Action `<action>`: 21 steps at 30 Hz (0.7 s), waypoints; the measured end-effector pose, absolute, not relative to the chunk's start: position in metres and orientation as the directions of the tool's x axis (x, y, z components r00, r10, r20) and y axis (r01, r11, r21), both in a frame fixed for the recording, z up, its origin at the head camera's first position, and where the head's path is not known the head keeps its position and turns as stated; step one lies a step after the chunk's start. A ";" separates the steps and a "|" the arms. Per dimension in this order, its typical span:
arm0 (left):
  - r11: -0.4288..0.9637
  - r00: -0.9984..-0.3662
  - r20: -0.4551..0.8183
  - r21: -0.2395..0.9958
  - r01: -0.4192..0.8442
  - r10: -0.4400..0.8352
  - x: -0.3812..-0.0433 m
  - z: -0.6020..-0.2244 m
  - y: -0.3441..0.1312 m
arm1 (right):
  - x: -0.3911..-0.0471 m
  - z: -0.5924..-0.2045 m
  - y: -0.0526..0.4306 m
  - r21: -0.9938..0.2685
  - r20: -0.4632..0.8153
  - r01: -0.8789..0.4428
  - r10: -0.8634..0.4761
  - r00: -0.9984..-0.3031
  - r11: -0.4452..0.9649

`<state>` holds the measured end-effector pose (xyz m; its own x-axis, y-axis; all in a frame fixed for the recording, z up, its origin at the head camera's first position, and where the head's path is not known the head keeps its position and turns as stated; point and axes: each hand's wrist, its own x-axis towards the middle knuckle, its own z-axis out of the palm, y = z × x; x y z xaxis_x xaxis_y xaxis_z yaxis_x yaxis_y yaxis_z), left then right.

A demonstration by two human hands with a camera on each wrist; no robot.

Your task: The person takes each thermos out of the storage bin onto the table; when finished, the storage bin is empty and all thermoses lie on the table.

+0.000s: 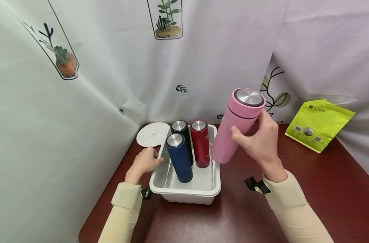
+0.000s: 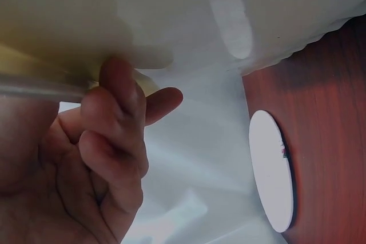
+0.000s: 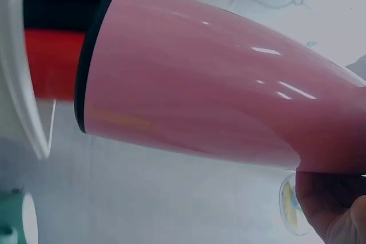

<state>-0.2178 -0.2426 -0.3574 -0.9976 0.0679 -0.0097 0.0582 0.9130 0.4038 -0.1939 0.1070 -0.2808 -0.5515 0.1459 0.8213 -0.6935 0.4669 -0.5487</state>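
Note:
A pink thermos bottle [image 1: 239, 118] with a silver lid top is tilted in the air over the right side of a white plastic basin [image 1: 187, 192]. My right hand [image 1: 260, 141] grips it around its upper part; in the right wrist view the pink body fills the middle, its dark base toward the basin. Three thermos bottles stand in the basin: a blue one [image 1: 181, 162] in front, a black one [image 1: 188, 138] partly hidden behind it, and a red one [image 1: 200, 145] to the right. At the basin's left rim, my left hand [image 1: 145, 162] holds on with curled fingers [image 2: 117, 118].
A round white woven mat [image 1: 153, 134] lies behind the basin at the left. On the right, a bright green pouch [image 1: 319, 123] leans near the curtain. A green cup-like thing [image 3: 14, 218] shows at the right wrist view's edge. White patterned cloth surrounds the dark red table [image 1: 242, 216].

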 end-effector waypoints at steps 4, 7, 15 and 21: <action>0.919 -0.997 -0.012 0.390 0.061 0.071 -0.218 -0.357 -0.243 | -0.203 -0.281 0.121 -0.553 0.813 -0.660 0.153 -0.562 0.508; 0.922 -0.997 -0.010 0.382 0.067 0.076 -0.219 -0.355 -0.243 | -0.213 -0.284 0.130 -0.552 0.807 -0.631 0.161 -0.568 0.544; 0.919 -0.997 0.011 0.388 0.069 0.071 -0.219 -0.352 -0.243 | -0.246 -0.317 0.142 -0.610 0.745 -0.538 0.191 -0.639 0.581; 0.906 -0.999 -0.003 0.421 0.047 0.054 -0.212 -0.358 -0.243 | -0.263 -0.348 0.141 -0.626 0.708 -0.499 0.168 -0.686 0.600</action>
<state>-0.2120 -0.2432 -0.3583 -0.9986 0.0535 -0.0034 0.0472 0.9058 0.4210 -0.2628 0.1409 -0.3475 -0.6858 0.1682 0.7081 -0.4987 0.6000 -0.6255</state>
